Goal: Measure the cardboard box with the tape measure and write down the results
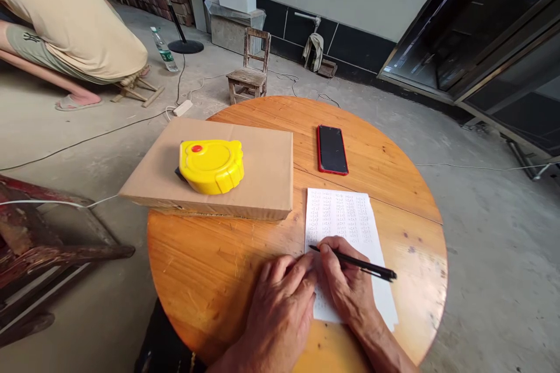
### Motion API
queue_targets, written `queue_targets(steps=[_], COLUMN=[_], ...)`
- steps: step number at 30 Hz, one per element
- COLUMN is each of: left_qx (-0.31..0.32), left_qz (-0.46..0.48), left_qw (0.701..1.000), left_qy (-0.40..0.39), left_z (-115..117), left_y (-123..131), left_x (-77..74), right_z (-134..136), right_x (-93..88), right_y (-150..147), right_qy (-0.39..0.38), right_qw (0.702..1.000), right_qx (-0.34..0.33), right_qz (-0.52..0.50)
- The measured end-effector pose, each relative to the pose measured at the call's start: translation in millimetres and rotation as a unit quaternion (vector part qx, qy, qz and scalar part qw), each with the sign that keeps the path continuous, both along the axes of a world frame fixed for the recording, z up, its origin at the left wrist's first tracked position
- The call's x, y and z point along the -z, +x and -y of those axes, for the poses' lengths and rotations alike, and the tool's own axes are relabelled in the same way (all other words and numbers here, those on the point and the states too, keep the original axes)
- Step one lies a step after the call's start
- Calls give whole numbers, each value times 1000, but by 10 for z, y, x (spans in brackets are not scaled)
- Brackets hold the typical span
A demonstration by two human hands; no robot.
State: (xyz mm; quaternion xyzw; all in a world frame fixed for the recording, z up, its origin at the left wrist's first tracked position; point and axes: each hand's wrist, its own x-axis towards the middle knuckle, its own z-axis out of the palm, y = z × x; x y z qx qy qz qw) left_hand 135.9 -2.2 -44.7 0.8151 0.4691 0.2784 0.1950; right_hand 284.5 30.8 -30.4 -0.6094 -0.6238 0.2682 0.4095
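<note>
Black pen in curled right grip (left grip palm-down)

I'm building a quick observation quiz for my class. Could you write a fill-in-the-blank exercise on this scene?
The right hand holds a black ____.
The yellow tape measure rests on a cardboard ____.
The dark-screened phone has a ____-coloured rim.

Missing words: pen; box; red.

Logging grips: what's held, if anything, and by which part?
The right hand holds a black pen near its writing tip; the left hand grips nothing.
</note>
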Motion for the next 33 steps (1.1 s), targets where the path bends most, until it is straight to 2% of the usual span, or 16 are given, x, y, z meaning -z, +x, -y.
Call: queue_targets(steps=[6, 16, 21, 33], left_qx=[-2, -11, -12, -24], left_qz=[11, 10, 15, 19], left_qw=[1000, 1000, 999, 998], left_qy=[-3, 11, 29, 47], left_z=[13, 5, -2, 2], left_y=[5, 19, 16, 24], left_x=[-6, 9, 7, 30], right_z=[-1, 41, 16, 39], right_x=[24, 68, 54, 29], right_y=[-3, 58, 42, 74], right_qy=[-6, -15, 2, -16], right_qw=[1000, 998, 998, 998], right_qx=[-9, 29, 29, 27], right_qz=[10, -54, -49, -45])
